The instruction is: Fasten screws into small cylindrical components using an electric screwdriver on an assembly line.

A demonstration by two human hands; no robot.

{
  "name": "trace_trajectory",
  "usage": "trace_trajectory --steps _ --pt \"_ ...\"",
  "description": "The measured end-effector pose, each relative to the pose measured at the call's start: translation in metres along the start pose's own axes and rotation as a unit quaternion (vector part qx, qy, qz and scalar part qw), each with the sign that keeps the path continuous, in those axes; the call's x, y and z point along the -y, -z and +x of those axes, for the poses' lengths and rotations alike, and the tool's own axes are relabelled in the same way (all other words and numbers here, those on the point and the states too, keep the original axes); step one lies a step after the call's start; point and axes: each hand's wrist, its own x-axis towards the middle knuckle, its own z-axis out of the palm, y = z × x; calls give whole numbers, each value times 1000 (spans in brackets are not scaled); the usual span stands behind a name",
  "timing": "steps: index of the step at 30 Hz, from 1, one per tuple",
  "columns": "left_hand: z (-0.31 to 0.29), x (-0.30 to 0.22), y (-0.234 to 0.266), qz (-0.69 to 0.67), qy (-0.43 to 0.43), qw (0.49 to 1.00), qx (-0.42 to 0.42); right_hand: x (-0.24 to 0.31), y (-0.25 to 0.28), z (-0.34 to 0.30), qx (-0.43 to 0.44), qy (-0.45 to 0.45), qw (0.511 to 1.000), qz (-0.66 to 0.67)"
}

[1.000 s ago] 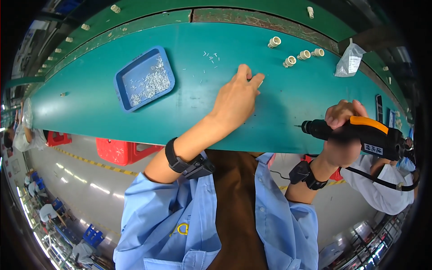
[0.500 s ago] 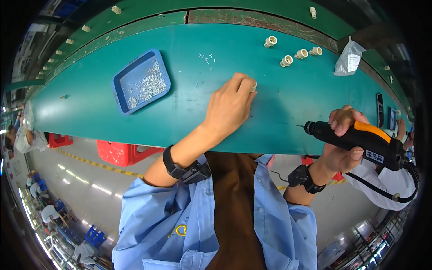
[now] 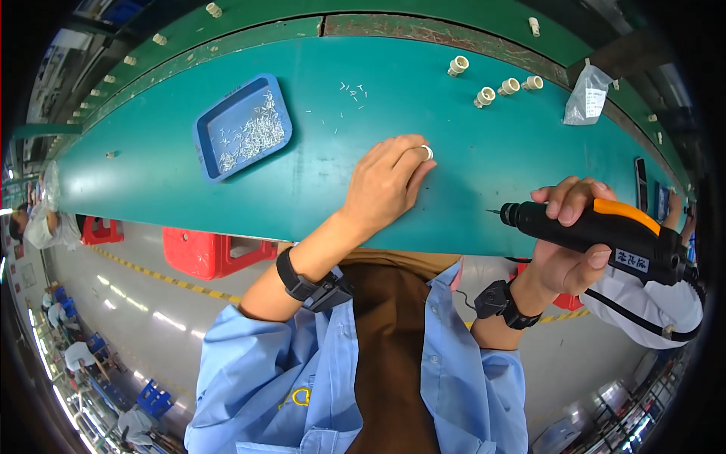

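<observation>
My left hand [image 3: 386,180] is closed around a small cream-coloured cylindrical fitting [image 3: 428,153] over the green table. Only the fitting's round rim shows past my fingers; the rest is hidden. In my right hand [image 3: 569,234] is a black electric screwdriver [image 3: 563,227] with an orange lever along its body. Its thin bit points left toward my left hand and is well apart from the fitting. Farther back, several similar cream fittings [image 3: 485,97] stand on the table. A blue tray [image 3: 203,155] to the left holds a heap of small silvery screw-like pieces [image 3: 257,138].
Loose silvery pieces [image 3: 352,94] lie scattered right of the tray. A clear plastic bag with a white label [image 3: 587,97] sits at the back right. More fittings line the green ledge [image 3: 423,13] behind. A red stool [image 3: 198,253] stands below the table's front edge.
My left hand has turned and shifted slightly nearer me, so more of the fitting's rim shows. The screwdriver has come a little to the left. The whole view has shifted slightly.
</observation>
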Motion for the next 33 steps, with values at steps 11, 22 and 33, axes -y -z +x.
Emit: trace_trajectory --steps 11,22,33 --pt "3 -4 6 -34 78 996 31 -25 -46 76 118 -27 980 160" --pt "1 3 15 -52 104 993 9 -107 -112 93 -33 -41 996 71" --pt "3 5 22 -37 134 990 11 -113 -103 87 -24 -48 991 120"
